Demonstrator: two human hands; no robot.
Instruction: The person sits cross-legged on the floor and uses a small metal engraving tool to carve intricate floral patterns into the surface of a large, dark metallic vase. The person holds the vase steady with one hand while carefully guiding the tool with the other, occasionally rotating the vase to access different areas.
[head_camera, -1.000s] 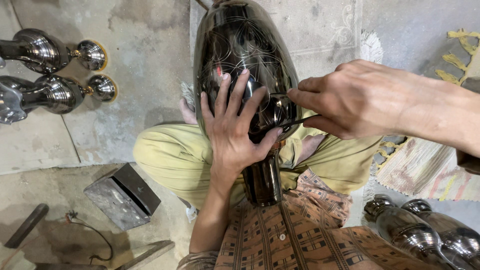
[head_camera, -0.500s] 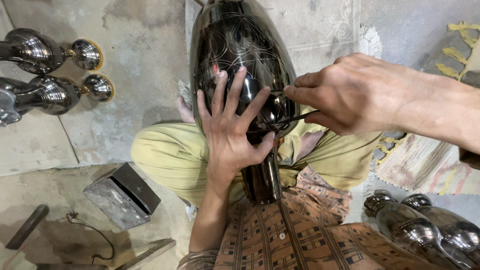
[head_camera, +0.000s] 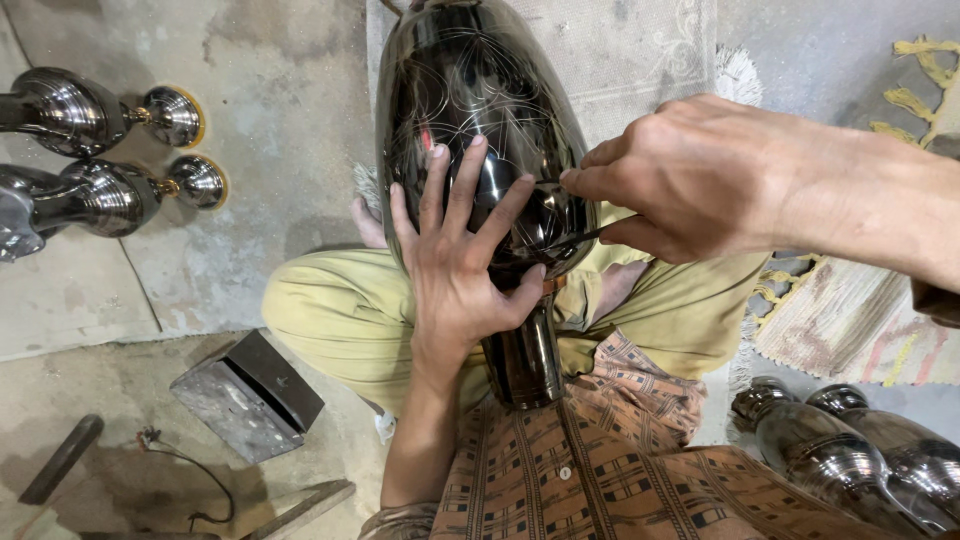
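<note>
A large dark polished metal vase with fine scratched line patterns lies across my lap, its narrow neck pointing toward me. My left hand is spread flat against the vase's lower body, fingers apart, steadying it. My right hand pinches a thin dark engraving tool, whose tip touches the vase surface just right of my left fingers. I sit cross-legged in yellow-green trousers and a brown checked shirt.
Two shiny metal vases lie on the concrete floor at the left. Two more vases rest at the lower right. A grey metal block sits by my left knee, and a striped woven mat lies at the right.
My right hand has shifted slightly up and left with the tool along the vase. My left hand stays spread on the vase.
</note>
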